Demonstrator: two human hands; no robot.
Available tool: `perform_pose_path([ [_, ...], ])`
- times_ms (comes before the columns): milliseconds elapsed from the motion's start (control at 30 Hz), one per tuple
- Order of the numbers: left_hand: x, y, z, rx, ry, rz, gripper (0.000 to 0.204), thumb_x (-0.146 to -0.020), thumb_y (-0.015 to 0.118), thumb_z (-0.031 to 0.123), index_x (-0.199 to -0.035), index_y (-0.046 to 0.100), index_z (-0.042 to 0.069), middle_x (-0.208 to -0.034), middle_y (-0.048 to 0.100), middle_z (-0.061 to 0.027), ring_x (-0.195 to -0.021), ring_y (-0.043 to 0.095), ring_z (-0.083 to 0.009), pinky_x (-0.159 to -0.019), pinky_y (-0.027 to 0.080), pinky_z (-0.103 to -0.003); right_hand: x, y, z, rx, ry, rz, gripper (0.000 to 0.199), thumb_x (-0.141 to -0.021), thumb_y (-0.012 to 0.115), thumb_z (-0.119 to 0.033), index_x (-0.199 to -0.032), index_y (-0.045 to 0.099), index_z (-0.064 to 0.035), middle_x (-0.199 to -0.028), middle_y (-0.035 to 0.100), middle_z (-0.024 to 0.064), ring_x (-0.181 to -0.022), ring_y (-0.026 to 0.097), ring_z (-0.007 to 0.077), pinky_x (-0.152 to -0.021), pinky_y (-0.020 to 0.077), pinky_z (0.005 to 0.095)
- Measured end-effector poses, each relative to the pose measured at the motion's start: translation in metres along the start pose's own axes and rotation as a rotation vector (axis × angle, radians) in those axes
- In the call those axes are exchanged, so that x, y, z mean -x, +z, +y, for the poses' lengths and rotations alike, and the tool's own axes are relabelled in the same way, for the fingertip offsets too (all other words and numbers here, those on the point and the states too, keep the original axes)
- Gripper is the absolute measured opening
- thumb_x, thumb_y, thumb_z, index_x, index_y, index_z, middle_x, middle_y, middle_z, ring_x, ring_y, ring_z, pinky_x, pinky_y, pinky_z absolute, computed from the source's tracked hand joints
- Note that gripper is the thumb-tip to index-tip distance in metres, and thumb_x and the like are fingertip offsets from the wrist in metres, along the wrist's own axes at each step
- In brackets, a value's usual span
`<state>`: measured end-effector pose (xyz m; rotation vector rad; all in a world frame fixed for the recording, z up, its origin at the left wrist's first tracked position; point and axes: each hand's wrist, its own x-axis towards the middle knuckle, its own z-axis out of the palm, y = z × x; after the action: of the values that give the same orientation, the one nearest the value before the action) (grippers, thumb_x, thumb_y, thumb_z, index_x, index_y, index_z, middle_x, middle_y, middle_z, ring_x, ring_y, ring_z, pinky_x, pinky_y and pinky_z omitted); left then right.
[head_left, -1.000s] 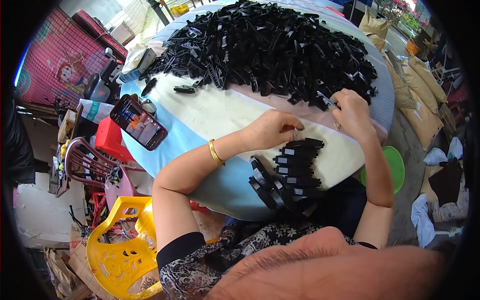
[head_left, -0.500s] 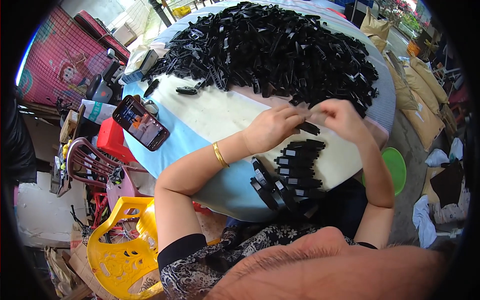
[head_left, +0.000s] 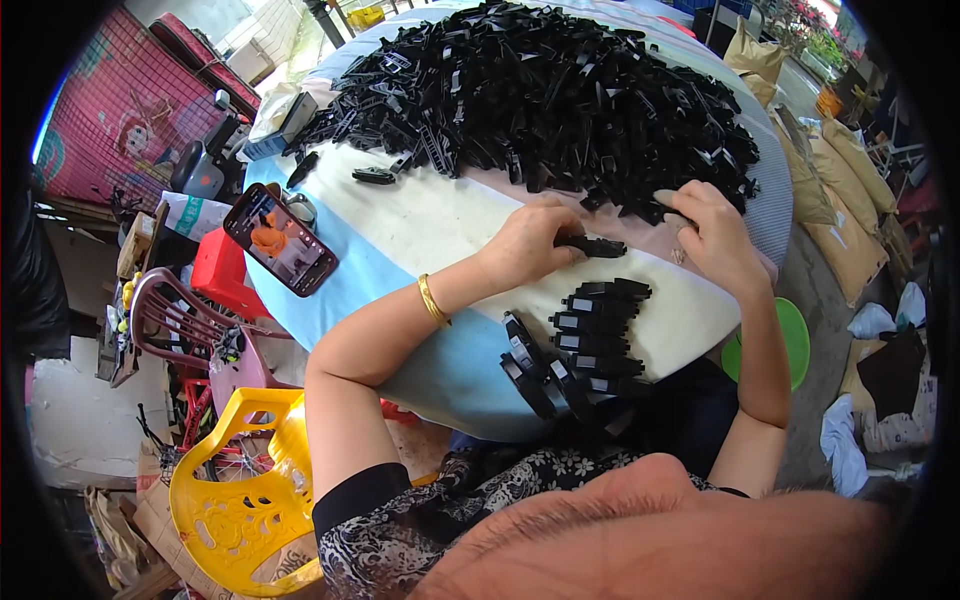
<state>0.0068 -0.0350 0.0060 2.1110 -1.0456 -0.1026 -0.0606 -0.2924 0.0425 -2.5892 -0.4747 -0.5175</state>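
My left hand (head_left: 535, 243) is closed on one end of a black plastic part (head_left: 603, 246), slim and elongated, held just above the tablecloth. My right hand (head_left: 712, 228) is at the near right edge of a big heap of black plastic parts (head_left: 540, 100). Its fingers are bent, with thumb and forefinger apart and dark parts showing by their tips. A small pale, crumpled-looking bit (head_left: 679, 257) is below that hand. Nearer to me, several similar black parts lie in a stacked row (head_left: 597, 325). Beside the row, more parts (head_left: 540, 368) lie at a slant.
A phone (head_left: 280, 240) with a lit screen leans at the left of the round table (head_left: 440, 225). Behind it stands a tissue box (head_left: 282, 128). A yellow chair (head_left: 235, 500) is at my left, a green basin (head_left: 785, 345) at the right. Brown sacks (head_left: 840, 210) line the right side.
My hands have moved apart. The right one went right to the heap's edge; the left drew slightly back with the black part, which now lies more level.
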Motion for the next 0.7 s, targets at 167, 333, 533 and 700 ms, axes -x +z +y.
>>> perform_pose_path([
  [167, 0.0, 0.001, 0.001, -0.063, -0.002, -0.025, 0.024, -0.07, 0.072, 0.009, -0.092, 0.065, 0.0, -0.086, 0.06, -0.0133, -0.077, 0.061, -0.0279, -0.071, 0.049, -0.034, -0.003, 0.034, -0.024, -0.268, -0.057, -0.069, 0.028, -0.086, 0.054, -0.005, -0.113, 0.06, -0.0034, -0.081, 0.057, 0.0153, -0.074, 0.056, 0.0309, -0.067, 0.0447, 0.0369],
  [333, -0.001, 0.003, 0.0, -0.07, 0.037, 0.018, 0.021, -0.069, 0.07, 0.01, -0.088, 0.066, 0.001, -0.086, 0.061, -0.0139, -0.079, 0.061, -0.03, -0.072, 0.05, -0.036, -0.005, 0.04, -0.027, -0.485, 0.202, -0.224, 0.011, -0.086, 0.059, -0.005, -0.096, 0.059, 0.0007, -0.071, 0.059, 0.0115, -0.059, 0.052, 0.0253, -0.059, 0.044, 0.0337],
  [533, 0.0, 0.0, 0.003, -0.027, 0.009, 0.002, 0.023, -0.068, 0.071, 0.01, -0.088, 0.067, 0.0, -0.085, 0.061, -0.0139, -0.078, 0.061, -0.0296, -0.072, 0.05, -0.036, -0.003, 0.03, -0.026, -0.126, -0.043, -0.139, 0.011, -0.074, 0.064, -0.001, -0.085, 0.063, 0.0009, -0.079, 0.057, 0.0079, -0.072, 0.056, 0.0244, -0.063, 0.0463, 0.0338],
  [700, 0.001, 0.002, 0.001, -0.034, -0.054, 0.019, 0.023, -0.068, 0.072, 0.008, -0.089, 0.067, -0.001, -0.083, 0.059, -0.0125, -0.075, 0.061, -0.0267, -0.07, 0.05, -0.033, -0.002, 0.025, -0.024, 0.032, -0.14, -0.126, 0.017, -0.065, 0.06, 0.003, -0.081, 0.065, 0.0011, -0.082, 0.056, 0.0072, -0.085, 0.056, 0.0233, -0.07, 0.0478, 0.0352],
])
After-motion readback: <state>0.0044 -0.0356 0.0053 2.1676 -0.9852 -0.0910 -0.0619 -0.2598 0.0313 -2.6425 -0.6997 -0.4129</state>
